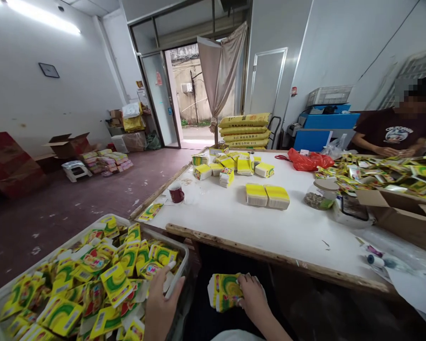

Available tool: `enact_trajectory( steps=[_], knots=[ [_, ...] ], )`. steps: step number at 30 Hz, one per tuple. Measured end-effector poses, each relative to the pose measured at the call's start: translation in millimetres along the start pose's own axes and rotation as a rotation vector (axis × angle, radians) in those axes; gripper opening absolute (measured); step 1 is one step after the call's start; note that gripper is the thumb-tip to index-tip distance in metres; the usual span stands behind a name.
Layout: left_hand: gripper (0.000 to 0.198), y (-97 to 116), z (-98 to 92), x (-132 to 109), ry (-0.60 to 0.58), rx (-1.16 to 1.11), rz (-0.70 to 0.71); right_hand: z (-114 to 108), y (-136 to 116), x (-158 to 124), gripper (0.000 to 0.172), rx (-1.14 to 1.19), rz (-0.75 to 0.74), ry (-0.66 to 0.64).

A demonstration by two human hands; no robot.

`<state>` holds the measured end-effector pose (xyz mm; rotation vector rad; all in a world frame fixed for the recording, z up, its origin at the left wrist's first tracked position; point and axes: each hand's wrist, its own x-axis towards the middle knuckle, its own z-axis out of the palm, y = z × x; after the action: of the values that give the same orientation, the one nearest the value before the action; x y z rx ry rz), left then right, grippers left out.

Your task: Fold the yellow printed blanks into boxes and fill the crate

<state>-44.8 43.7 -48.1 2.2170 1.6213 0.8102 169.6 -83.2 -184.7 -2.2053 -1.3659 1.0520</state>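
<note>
My left hand is over the right side of a large plastic bin heaped with small yellow-and-green packets. Its thumb and fingers are apart, and a white packet edge shows between them; I see no firm grip on it. Above my lap, my right hand is closed over a small stack of yellow-and-green packets, covering its right end. White bits show on the fingertips of both hands.
A white table with a wooden edge stands ahead. On it are packet bundles, a mug, a jar, a red bag and a cardboard box. Across it, a person sits behind a packet heap.
</note>
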Motion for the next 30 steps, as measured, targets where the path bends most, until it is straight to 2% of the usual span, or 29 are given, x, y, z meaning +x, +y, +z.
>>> enact_trajectory(
  steps=[3, 8, 11, 14, 16, 18, 20, 22, 26, 30],
  knots=[
    [0.049, 13.4, 15.3, -7.8, -0.172, -0.126, 0.024, -2.5, -2.6, -2.0, 0.051, 0.016, 0.017, 0.016],
    [0.043, 24.7, 33.3, -20.4, -0.352, -0.251, -0.065, 12.5, 7.1, -2.1, 0.051, 0.168, -0.019, 0.086],
    [0.044, 20.6, 40.2, -27.7, -0.449, -0.314, -0.151, 17.9, 17.3, 0.9, 0.051, 0.286, -0.003, 0.096],
    [0.049, 8.5, 46.6, -35.0, -0.49, -0.371, -0.249, 7.7, 22.1, 4.9, 0.043, 0.449, 0.028, 0.092],
    [0.057, -1.0, 53.5, -41.3, -0.472, -0.458, -0.316, -5.8, 18.4, 6.9, 0.036, 0.629, -0.019, 0.101],
    [0.069, -6.9, 63.6, -49.3, -0.415, -0.638, -0.383, -19.4, 7.9, 6.9, 0.031, 0.843, -0.081, 0.114],
    [0.079, -5.1, 75.2, -57.5, -0.341, -0.89, -0.437, -28.4, -8.6, 3.9, 0.028, 1.036, -0.127, 0.094],
    [0.074, 5.7, 85.2, -63.1, -0.297, -1.12, -0.514, -29.8, -27.9, -1.8, 0.029, 1.158, -0.18, 0.037],
    [0.061, 40.7, 92.7, -60.2, -0.231, -1.403, -0.724, -17.3, -56.5, -14.3, 0.026, 1.206, -0.257, -0.03],
    [0.069, 60.7, 91.9, -52.8, -0.041, -1.398, -0.739, -11.5, -62.1, -19.2, 0.03, 1.129, -0.193, 0.027]
  ],
)
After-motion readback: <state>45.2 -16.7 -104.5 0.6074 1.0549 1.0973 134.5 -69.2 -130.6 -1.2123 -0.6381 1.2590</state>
